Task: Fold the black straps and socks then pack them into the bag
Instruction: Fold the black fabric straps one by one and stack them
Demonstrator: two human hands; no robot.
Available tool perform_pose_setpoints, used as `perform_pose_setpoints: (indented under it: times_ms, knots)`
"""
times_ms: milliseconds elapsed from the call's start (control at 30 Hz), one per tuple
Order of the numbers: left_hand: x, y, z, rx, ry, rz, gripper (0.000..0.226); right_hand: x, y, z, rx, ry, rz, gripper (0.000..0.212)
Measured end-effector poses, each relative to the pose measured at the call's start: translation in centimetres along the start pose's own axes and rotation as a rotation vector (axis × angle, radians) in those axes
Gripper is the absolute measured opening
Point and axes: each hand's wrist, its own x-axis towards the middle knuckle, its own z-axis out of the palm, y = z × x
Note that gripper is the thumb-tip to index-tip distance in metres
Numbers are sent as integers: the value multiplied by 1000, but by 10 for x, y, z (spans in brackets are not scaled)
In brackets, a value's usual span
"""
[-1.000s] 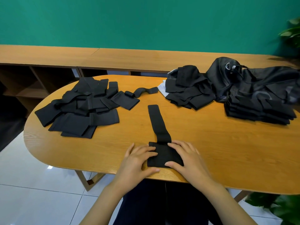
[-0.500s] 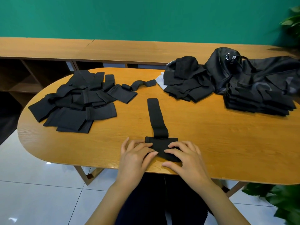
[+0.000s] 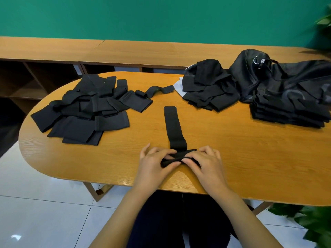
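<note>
Since half a second ago, the wide near end of the strap [image 3: 174, 127] has gone from lying flat under both palms to being rolled up into a narrow bundle [image 3: 179, 155], and both hands have crept forward with it. The left hand [image 3: 154, 163] and the right hand [image 3: 206, 163] each have their grip clamped on that bundle, fingertips pinching it from either side. The strap's long tail runs straight away from them across the tabletop [image 3: 232, 149].

The loose straps [image 3: 86, 111] lie in a heap to the left. A dark folded heap [image 3: 209, 90] and a neat stack [image 3: 286, 113] sit to the right, touching the bag [image 3: 247, 72] at the far right.

Most of the strap is unrolled, so this fold looks barely begun. The likely trouble is the bundle springing open if either pinch eases, since the fabric looks thick and elastic. Uneven pressure between the two hands could steer the roll off the tail's line and leave it coned. The work also sits near the tabletop's front edge, so a slip could drop it to the floor.
</note>
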Motion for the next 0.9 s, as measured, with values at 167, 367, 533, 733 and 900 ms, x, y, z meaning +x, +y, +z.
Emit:
perform_pose_setpoints:
  times_ms: [167,367,533,733,900]
  knots:
    - [0,-6,2,-80,49,-54,39,1,-1,-4,100,-37,65,35]
    - [0,-3,0,-133,53,-95,45,1,2,-4,118,-140,138,43]
    - [0,-2,-4,-127,-30,-100,57,1,6,-2,223,-117,277,39]
    - [0,-1,-4,-143,-46,-154,49,2,5,-6,384,-82,351,40]
    - [2,-1,-3,-220,34,-205,44,3,8,-2,364,-103,364,56]
